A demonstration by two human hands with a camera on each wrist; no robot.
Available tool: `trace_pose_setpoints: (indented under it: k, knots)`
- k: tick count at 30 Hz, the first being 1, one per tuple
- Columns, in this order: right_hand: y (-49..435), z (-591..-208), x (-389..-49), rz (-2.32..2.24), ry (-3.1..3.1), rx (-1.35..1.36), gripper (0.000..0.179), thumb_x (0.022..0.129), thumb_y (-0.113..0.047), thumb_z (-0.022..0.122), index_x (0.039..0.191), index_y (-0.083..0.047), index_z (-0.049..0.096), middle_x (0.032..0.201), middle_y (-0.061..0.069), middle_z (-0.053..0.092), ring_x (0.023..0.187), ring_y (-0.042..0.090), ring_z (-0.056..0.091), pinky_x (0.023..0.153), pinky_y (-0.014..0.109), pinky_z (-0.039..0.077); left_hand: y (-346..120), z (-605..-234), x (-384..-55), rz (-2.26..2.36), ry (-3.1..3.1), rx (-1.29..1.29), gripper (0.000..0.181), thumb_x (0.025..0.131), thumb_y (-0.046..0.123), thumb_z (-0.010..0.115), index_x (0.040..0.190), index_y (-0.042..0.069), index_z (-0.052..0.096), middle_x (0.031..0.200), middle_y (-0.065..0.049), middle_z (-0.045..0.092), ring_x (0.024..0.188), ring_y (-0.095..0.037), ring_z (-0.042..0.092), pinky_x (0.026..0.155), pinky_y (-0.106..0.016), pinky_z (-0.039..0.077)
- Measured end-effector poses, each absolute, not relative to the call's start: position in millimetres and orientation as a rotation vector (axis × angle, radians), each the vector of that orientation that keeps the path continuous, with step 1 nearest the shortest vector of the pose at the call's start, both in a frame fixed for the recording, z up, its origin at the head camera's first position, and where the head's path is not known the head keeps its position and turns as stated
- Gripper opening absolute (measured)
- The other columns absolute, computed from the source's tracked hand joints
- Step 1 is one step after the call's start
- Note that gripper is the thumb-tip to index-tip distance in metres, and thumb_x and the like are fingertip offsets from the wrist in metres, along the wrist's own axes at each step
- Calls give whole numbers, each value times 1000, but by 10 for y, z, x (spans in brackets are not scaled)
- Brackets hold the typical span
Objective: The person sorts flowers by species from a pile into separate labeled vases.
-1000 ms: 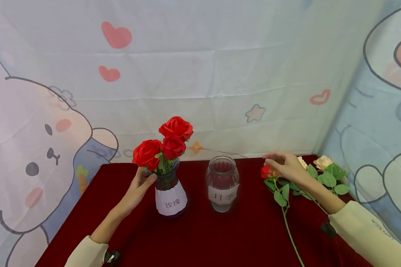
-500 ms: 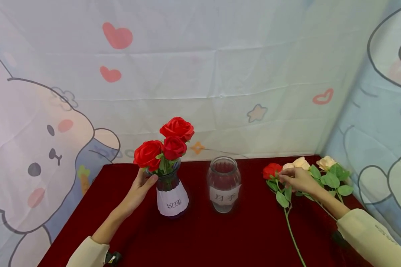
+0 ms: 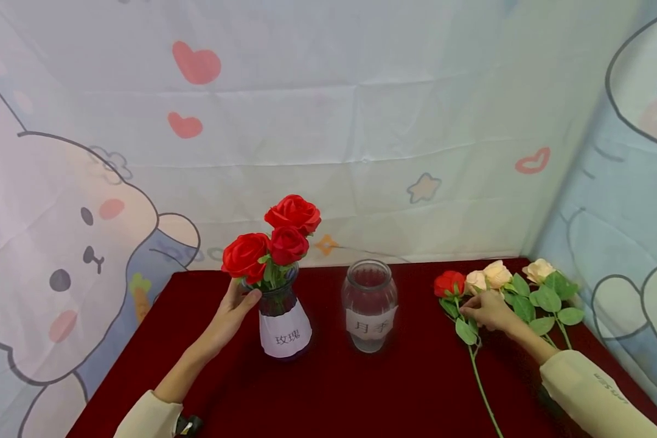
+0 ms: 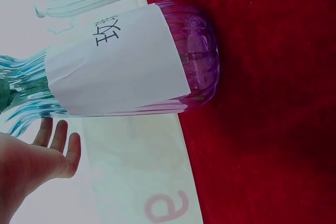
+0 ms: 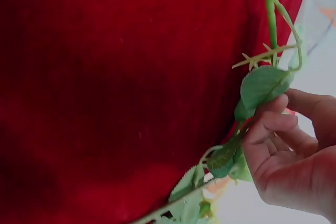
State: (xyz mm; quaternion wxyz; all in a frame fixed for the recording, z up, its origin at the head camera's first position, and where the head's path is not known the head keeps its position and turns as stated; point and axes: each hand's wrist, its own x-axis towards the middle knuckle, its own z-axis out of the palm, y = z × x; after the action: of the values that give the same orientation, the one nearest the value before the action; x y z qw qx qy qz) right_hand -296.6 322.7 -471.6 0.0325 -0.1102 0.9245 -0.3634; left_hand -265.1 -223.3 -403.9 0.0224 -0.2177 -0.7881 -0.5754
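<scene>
My left hand [image 3: 231, 309] grips the neck of a glass vase [image 3: 291, 358] with a purple base and a white label. Three red roses [image 3: 289, 245] stand in it. In the left wrist view, the vase [image 4: 202, 51] appears on its side, and several fingertips [image 4: 73, 148] show by its neck. At the right, my right hand [image 3: 490, 311] pinches the stem of a lying red rose [image 3: 449, 283], just below its bloom. The right wrist view has the thumb and forefinger of my right hand [image 5: 294, 153] closed at a leaf [image 5: 265, 86] and the stem; the exact contact is partly hidden.
A clear glass jar [image 3: 368, 298] with a white label stands right of the vase. Several cream roses [image 3: 497, 275] with green leaves [image 3: 547, 298] lie beyond my right hand. Dark red cloth [image 3: 328, 395] covers the table, and a printed curtain [image 3: 361, 134] hangs behind it.
My right hand has come down from above the red rose's bloom, uncovering it, to the stem below. My left hand stays on the vase. The head view has shifted slightly.
</scene>
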Motion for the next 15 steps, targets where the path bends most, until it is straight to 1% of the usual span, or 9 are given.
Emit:
trace_pose_setpoints:
  k: [3,5,9,12,13,15]
  knots:
    - [3202,-4780,-2983,-1117,2837,-317,27,97,-10,64,106,14,72,65,5,69,46,7,48,43,22,36,-2247,-4037,-2644,-1767,-2453,-676,69,110,23,44,165,26,2,162,-23,24,144,-49,36,114,-72,29]
    - [3184,-4790,-2996,-1111,2828,-303,28,98,-11,64,108,14,72,71,5,71,47,8,49,44,22,37,-2256,-4031,-2643,-1763,-2457,-678,69,110,23,44,165,27,1,163,-23,23,144,-49,36,114,-73,29]
    - [3137,-4752,-3000,-1096,2821,-309,27,97,-11,65,107,13,72,68,4,68,47,7,47,44,23,37,-2247,-4021,-2640,-1765,-2456,-676,70,110,24,44,165,28,-1,164,-23,22,144,-50,36,114,-74,29]
    - [3108,-4703,-2997,-1085,2809,-297,28,96,-12,65,107,13,72,64,8,65,48,6,46,45,23,38,-2236,-4023,-2642,-1765,-2454,-668,70,110,24,44,165,29,0,164,-22,22,144,-50,36,114,-73,29]
    - [3107,-4684,-2995,-1086,2810,-297,27,96,-12,65,107,12,72,75,14,70,48,7,46,46,23,38,-2233,-4026,-2643,-1764,-2455,-666,70,110,24,44,165,29,0,164,-22,22,144,-50,37,114,-73,29]
    - [3097,-4639,-2991,-1105,2784,-267,28,97,-13,65,109,11,72,74,16,68,48,6,44,46,22,37,-2226,-4035,-2645,-1763,-2460,-661,70,110,25,44,165,29,1,163,-23,23,143,-50,37,114,-73,29]
